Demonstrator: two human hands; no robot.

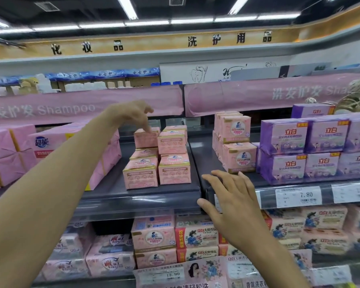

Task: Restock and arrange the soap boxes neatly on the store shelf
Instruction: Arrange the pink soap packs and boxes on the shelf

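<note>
A shop, probably a supermarket: stocked shelves, price tags, Shampoo banner.

Readable text, head view, single frame.
Wall fascia, top: "化妆品" left, "洗护用品" right. Pink banner, mid-left: "Shampoo". Second pink banner, upper right: "洗发护发". Pink pack, far left: "超能". Purple packs, right: "立白". Price tag, right of centre: "7.80". Lower price tag, bottom centre: "12.90". Pink soap boxes, centre: print too small to read.

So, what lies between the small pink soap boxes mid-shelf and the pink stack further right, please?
In the head view, bare dark grey shelf; the right hand is at its front edge.
</note>
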